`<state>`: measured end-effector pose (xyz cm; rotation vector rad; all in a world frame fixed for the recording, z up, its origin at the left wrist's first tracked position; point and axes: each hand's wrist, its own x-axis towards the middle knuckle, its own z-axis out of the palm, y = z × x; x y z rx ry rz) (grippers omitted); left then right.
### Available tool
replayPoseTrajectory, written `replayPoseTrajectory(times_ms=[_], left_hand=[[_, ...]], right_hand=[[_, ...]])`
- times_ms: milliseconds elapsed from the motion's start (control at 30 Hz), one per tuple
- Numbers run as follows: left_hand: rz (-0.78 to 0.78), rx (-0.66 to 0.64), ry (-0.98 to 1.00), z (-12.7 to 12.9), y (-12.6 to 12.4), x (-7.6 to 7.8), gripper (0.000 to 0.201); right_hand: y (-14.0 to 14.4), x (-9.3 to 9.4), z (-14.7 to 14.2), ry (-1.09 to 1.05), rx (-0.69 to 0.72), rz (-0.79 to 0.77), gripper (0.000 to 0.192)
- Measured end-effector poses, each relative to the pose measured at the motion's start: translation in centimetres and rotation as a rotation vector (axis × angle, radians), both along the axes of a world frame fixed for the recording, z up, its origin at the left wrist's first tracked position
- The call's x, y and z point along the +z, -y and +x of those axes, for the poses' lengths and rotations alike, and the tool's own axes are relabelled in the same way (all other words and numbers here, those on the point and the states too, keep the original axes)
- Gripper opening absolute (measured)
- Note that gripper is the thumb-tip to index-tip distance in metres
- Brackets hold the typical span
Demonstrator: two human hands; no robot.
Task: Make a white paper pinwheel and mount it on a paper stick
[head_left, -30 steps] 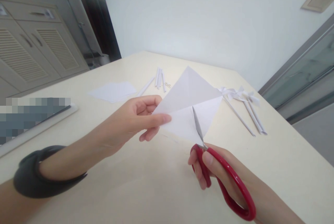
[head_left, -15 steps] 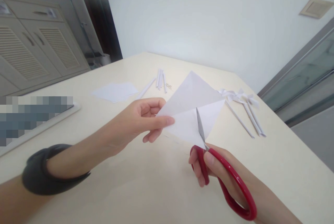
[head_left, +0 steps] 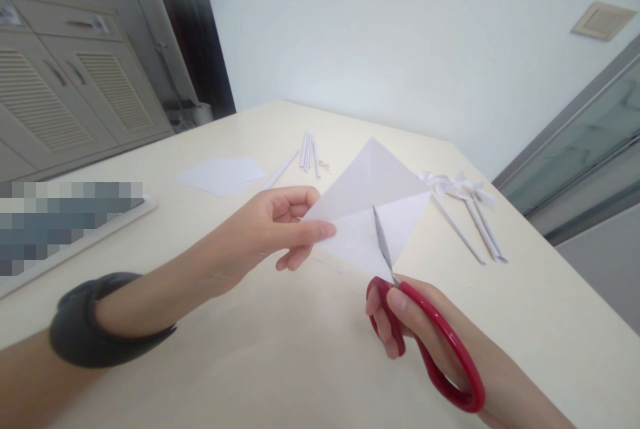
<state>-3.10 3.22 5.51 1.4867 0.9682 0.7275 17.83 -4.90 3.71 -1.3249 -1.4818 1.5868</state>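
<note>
Between the thumb and fingers of my left hand [head_left: 285, 229] is the left corner of a white sheet of paper [head_left: 370, 176], held above the table with a crease running across it. My right hand [head_left: 415, 309] grips a pair of red-handled scissors [head_left: 450, 342], fingers through the loops. One blade lies over the paper's near part and points away from me, toward the crease; the other blade is hidden beneath the sheet. A dark band sits around my left wrist.
On the table [head_left: 280, 362] lie a stack of white paper [head_left: 220, 174], several rolled paper sticks [head_left: 307, 152] and small pale rings [head_left: 324, 166]. Paper pinwheels [head_left: 457, 186] on sticks rest at the right. A white-framed flat object [head_left: 80, 236], blurred out, is at the left edge.
The scissors have shifted very slightly to the left along the paper. Both hands keep their hold, and the view has moved a little.
</note>
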Motion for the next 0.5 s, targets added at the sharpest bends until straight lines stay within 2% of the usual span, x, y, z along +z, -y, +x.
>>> replayPoseTrajectory(times_ms=[167, 367, 500], left_hand=[[0.005, -0.04, -0.009, -0.2, 0.0, -0.2, 0.012], [0.002, -0.009, -0.027, 0.2, 0.1, 0.0, 0.017], [0.007, -0.006, -0.022, 0.3, 0.2, 0.1, 0.017]], right_hand=[[0.3, -0.3, 0.1, -0.05, -0.009, 0.012, 0.035], [0.4, -1.3, 0.1, -0.088, -0.035, 0.034, 0.034], [0.3, -0.9, -0.1, -0.078, -0.016, 0.049, 0.034]])
